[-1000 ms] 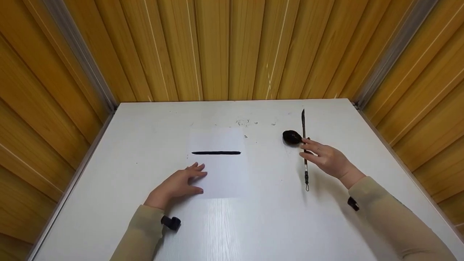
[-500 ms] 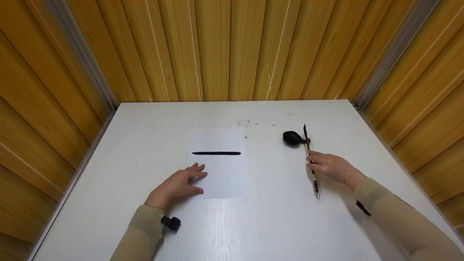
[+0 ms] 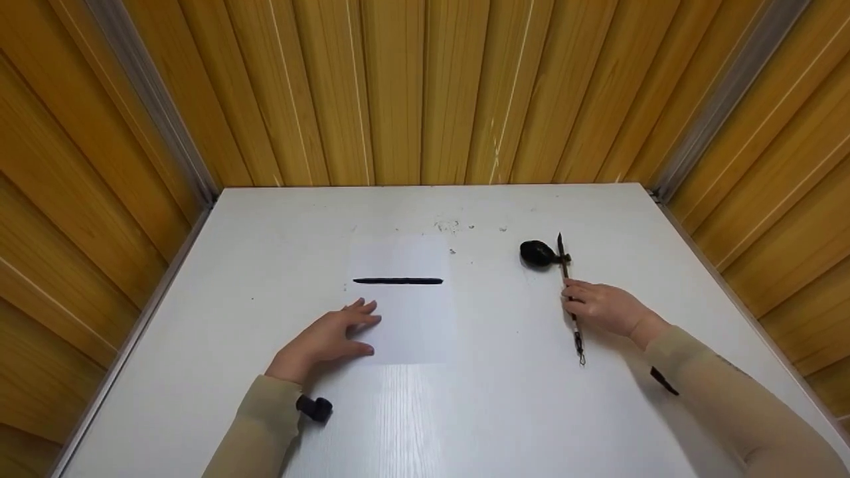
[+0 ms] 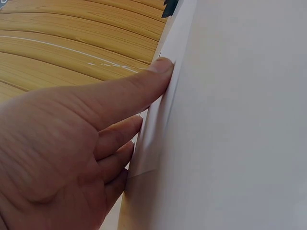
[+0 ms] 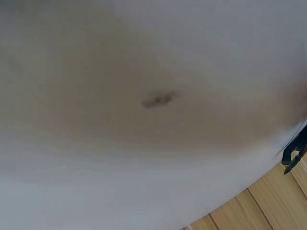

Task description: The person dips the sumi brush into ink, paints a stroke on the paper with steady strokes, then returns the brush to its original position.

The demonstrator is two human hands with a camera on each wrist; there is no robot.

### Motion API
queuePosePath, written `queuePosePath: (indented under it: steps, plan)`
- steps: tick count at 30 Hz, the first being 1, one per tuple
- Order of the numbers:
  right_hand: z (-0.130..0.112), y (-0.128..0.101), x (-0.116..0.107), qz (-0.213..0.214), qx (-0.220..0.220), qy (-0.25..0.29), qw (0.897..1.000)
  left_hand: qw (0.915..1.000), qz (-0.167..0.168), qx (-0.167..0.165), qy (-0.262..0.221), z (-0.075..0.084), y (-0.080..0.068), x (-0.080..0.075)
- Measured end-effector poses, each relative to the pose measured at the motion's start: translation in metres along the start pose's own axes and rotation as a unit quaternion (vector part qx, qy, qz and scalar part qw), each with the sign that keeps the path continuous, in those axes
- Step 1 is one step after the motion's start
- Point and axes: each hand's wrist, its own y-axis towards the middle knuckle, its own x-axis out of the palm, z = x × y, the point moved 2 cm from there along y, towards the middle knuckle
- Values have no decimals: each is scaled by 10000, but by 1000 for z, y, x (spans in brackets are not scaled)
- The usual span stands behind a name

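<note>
My left hand [image 3: 325, 340] rests with spread fingers on the left edge of a white sheet of paper [image 3: 412, 332]. The paper bears one thick black horizontal stroke [image 3: 398, 281]. In the left wrist view, the thumb [image 4: 139, 91] presses down at the paper. My right hand [image 3: 607, 309] pinches a dark ink brush [image 3: 565, 269] around the middle of its handle. The brush's pointed tip faces the back, and its hanging loop faces me. Its front part lies across the short handle of a black spoon-like dish [image 3: 536, 254]. Most of the right hand is outside the right wrist view.
A white table [image 3: 491, 411] carries everything, with small dark ink smudges [image 3: 448, 226] behind the paper. Wood-patterned walls [image 3: 392, 93] enclose its back and sides. A dark mark [image 5: 160, 99] shows on the shaded tabletop in the right wrist view.
My right hand has drawn the brush toward me and slightly right, tilting it, so the tip now lies just beyond the black dish's handle. The left hand stays in place.
</note>
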Motion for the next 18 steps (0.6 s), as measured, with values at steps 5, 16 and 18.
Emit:
queuePosePath:
  steps: [5,16,18]
  plan:
    - [0,1,2,71,-41,-108,9999,10000,-3,17,-4,0,0,0]
    - [-1,-3,4,-14,-13,-110,9999,10000,0,-37,65,0,1,0]
    - [-1,-3,5,-29,5,-91,10000,10000,-5,-9,51,0,1,0]
